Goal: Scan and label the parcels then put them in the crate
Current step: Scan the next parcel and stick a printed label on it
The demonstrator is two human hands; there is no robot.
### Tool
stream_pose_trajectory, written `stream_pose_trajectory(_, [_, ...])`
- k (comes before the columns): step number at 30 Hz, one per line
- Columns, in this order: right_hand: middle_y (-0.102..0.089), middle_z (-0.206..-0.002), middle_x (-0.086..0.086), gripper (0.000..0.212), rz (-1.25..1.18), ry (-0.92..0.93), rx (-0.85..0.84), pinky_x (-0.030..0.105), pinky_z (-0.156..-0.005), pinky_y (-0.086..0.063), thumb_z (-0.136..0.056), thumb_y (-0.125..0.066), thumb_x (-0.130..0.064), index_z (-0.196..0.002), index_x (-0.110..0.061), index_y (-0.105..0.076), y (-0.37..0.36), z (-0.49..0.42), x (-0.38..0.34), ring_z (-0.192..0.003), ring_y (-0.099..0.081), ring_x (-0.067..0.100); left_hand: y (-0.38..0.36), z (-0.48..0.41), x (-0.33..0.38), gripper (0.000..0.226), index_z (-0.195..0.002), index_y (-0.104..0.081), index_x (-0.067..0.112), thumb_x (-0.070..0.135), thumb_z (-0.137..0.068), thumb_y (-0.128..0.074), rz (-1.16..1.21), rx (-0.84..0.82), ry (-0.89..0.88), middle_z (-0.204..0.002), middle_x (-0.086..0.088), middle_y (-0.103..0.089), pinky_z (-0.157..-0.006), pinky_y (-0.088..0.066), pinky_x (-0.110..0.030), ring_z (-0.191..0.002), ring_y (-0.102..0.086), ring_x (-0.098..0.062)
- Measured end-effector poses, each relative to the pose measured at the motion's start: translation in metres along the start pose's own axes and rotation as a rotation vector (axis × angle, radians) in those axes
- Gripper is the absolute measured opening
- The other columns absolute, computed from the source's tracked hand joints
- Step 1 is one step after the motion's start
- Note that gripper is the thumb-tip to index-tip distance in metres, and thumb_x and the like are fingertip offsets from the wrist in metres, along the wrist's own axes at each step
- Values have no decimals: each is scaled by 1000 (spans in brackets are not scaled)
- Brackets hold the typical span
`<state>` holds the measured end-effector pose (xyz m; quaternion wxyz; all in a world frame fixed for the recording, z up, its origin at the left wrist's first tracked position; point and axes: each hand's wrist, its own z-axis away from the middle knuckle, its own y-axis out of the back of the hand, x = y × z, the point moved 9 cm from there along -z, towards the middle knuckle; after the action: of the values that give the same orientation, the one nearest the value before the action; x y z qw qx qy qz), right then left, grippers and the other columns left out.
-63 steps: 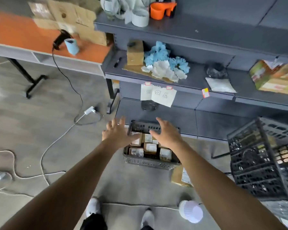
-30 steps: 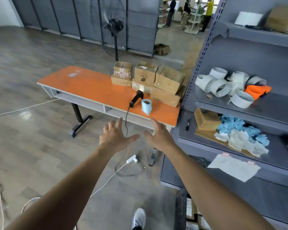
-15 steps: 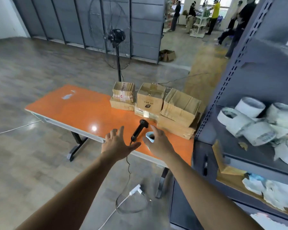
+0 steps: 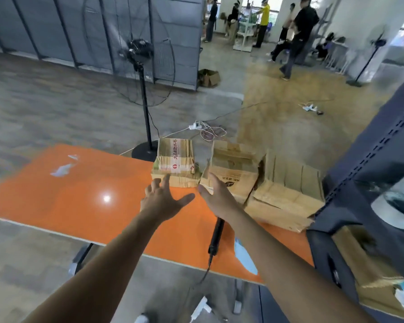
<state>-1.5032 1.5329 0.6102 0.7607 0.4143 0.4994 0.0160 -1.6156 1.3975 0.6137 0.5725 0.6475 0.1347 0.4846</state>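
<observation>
- Reaching out over the orange table (image 4: pixel 68 201) with both hands, which are in the air and touch nothing.
- Left hand (image 4: pixel 160 201): fingers spread and straight, released, holding nothing; it hovers just left of the far end of the scanner (image 4: pixel 216 236).
- Right hand (image 4: pixel 217 201): fingers likewise straight and empty; its wrist covers the scanner's far end.
- Scanner: black, lies flat on the table, its cord (image 4: pixel 203 273) dropping over the near edge.
- Label roll (image 4: pixel 244 256): pale blue, just right of the scanner, partly hidden by the right forearm.
- Three cardboard boxes (image 4: pixel 231 173) stand in a row beyond the scanner, touching or nearly so. Whether they hold the parcels cannot be told; no crate in view.
- Shelf rack (image 4: pixel 371 159) stands well right of the scanner.
- Judgement, step in hand: fetching the scanner, or a box.
- Judgement, handling: scanner is likely light, rigid plastic; grip it round the handle and mind the cord's drag. The boxes look worn, with loose flaps and soft corners; take one from both sides low down, not by the flaps.
</observation>
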Motion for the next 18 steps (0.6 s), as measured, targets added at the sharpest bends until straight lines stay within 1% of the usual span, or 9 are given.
stream_pose_trajectory(2, [-19,-163,2,70,-13,-67,31,35,-101,-36,-99,-40,-58,-157,-27,-16,-11,-33,-13,-143,-34,26,11,-36,-16,106,-153,-11,23,80,-73,-52,30,-37,-10,-154,-12,-22,-110,-31,-50,-140,-25,-36])
stream_pose_trajectory(5, [-22,-162,3,69,-16,-132,82,40,-112,-30,-99,-39,-59,-156,-26,-19,-23,-80,-32,-146,-29,25,26,-87,-34,105,-153,-14,21,77,-74,-56,80,-68,-31,-153,-12,-23,-111,-29,-49,-139,-25,-37])
stream_pose_trajectory(8, [-22,-162,3,69,11,-186,111,42,-115,-26,-100,-39,-57,-156,-23,-20,-29,-120,-45,-147,-26,24,32,-134,-45,105,-154,-13,22,75,-75,-56,116,-114,-53,-153,-14,-22,-112,-28,-50,-140,-24,-39])
stream_pose_trajectory(11, [-22,-163,3,72,38,-225,136,46,-118,-26,-98,-38,-59,-157,-23,-17,-37,-156,-45,-148,-26,23,27,-174,-51,102,-154,-12,21,71,-78,-57,159,-165,-63,-155,-15,-20,-113,-25,-50,-141,-21,-40])
stream_pose_trajectory(13, [-23,-162,3,70,50,-258,156,44,-114,-31,-99,-37,-58,-157,-23,-16,-39,-172,-41,-146,-30,25,21,-193,-52,99,-154,-11,19,66,-81,-59,198,-194,-73,-155,-15,-20,-113,-25,-49,-141,-22,-41])
stream_pose_trajectory(15, [-27,-160,4,67,71,-303,163,36,-101,-38,-102,-36,-54,-157,-22,-17,-41,-182,-34,-139,-40,26,12,-210,-52,94,-154,-13,16,58,-84,-61,258,-222,-88,-153,-17,-24,-112,-27,-47,-139,-27,-39])
stream_pose_trajectory(17, [-32,-158,5,65,84,-356,165,31,-89,-37,-103,-34,-52,-157,-20,-18,-44,-190,-25,-133,-47,26,1,-224,-53,85,-151,-20,15,50,-86,-63,350,-260,-89,-148,-16,-35,-109,-34,-44,-135,-35,-35])
stream_pose_trajectory(18, [-34,-157,5,64,78,-383,161,31,-87,-36,-103,-33,-53,-156,-20,-19,-45,-190,-23,-131,-49,26,-4,-230,-54,79,-148,-26,15,47,-87,-64,409,-279,-85,-142,-14,-43,-105,-39,-42,-130,-42,-32])
